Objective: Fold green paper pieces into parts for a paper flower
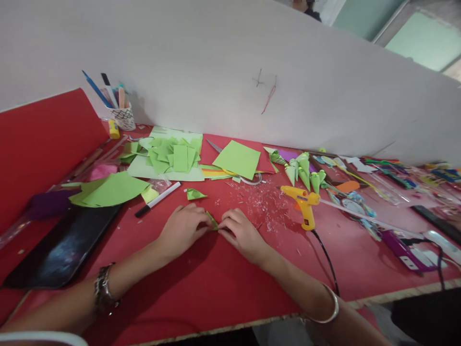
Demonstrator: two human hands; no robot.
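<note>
Both of my hands meet over the red table (201, 283), pinching one small folded piece of green paper (212, 221). My left hand (185, 228) grips its left side, and my right hand (243, 234) has thumb and fingertips closed at its right end. The fingers cover much of the paper. Just beyond my left hand lies another small folded green piece (195, 194). A black-capped white marker (157, 199) rests to the left of it. Several rolled green paper cones (304, 170) are grouped at the back right.
A yellow glue gun (302, 202) with a black cord lies right of my hands, beside scattered glue strands. Cut green squares (175, 154) are piled at the back. A black tablet-like slab (65, 250) sits left, a pen cup (123, 117) by the wall, a purple power strip (406, 252) right.
</note>
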